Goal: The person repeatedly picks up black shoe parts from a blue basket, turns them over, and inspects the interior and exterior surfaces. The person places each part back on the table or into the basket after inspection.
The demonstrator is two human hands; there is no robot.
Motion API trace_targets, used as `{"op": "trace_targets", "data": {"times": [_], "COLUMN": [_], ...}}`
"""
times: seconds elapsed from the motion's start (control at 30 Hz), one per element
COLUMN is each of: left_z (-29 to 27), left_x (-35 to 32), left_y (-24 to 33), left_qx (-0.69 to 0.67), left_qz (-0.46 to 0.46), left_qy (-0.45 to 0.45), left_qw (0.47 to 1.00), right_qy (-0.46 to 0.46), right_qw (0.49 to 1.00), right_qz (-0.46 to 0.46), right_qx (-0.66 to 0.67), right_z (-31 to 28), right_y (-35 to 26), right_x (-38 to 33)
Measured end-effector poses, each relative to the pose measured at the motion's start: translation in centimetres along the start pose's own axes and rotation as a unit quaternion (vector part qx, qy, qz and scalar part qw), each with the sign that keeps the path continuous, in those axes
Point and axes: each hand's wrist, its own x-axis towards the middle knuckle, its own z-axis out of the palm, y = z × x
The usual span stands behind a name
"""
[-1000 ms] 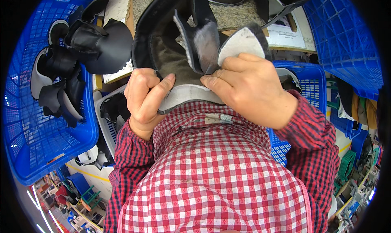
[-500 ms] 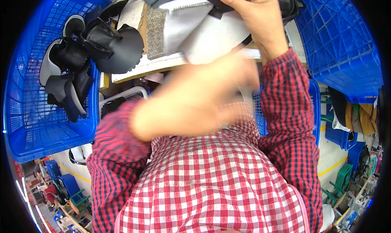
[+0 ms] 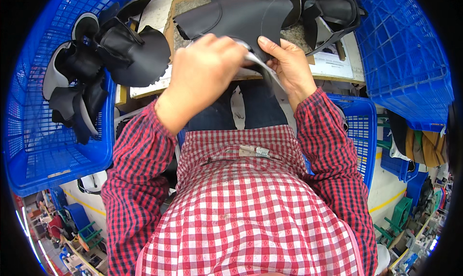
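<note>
A black leather shoe upper [image 3: 246,15] with a pale lining lies over the far side of the worktable, its dark outer face up. My right hand [image 3: 292,66] pinches its near right edge, thumb on top and fingers beneath. My left hand [image 3: 202,71], slightly blurred, is closed at the near edge, where the white lining edge shows between both hands. The left fingertips are partly hidden behind the knuckles. More black uppers [image 3: 333,11] lie just right of the held piece.
On the left, a blue plastic crate [image 3: 62,170] holds several black uppers [image 3: 132,56]. Another blue crate [image 3: 405,59] stands at the right, and a lower one [image 3: 361,141] sits beside my right forearm. The worktable's front edge [image 3: 337,76] runs beneath my hands.
My left hand has risen from above the apron to the upper's near edge. My right hand has come lower and nearer. The upper now shows its black face instead of its pale lining.
</note>
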Motion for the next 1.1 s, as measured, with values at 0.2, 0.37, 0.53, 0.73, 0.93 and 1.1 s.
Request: {"op": "trace_targets", "data": {"times": [0.2,0.37,0.53,0.73,0.93,1.1], "left_z": [3.2,2.1,3.9,10.1,7.8,1.6], "left_x": [-1.8,-2.8,-3.8,-6.5,-4.9,-6.0], "left_y": [1.9,0.6,-1.2,1.9,3.9,-1.2], "left_qx": [-0.695,-0.124,-0.662,-0.886,-0.840,-0.561], "left_qz": [-0.508,-0.188,-0.339,-0.336,-0.414,-0.390], "left_qy": [0.195,0.229,0.129,0.173,0.199,-0.009], "left_qw": [0.470,0.947,0.655,0.269,0.289,0.730], "right_qy": [0.036,0.039,0.007,0.056,0.039,-0.036], "right_qw": [0.996,0.998,0.995,0.990,0.995,0.981], "right_qz": [-0.048,-0.043,-0.060,-0.062,-0.069,-0.041], "right_qx": [0.072,0.020,0.081,0.114,0.053,-0.188], "right_z": [1.3,1.3,1.0,2.5,1.8,0.2], "right_y": [0.5,0.2,1.2,1.5,1.0,-1.3], "right_x": [-0.8,-1.5,-2.0,-2.8,-2.7,-3.7]}}
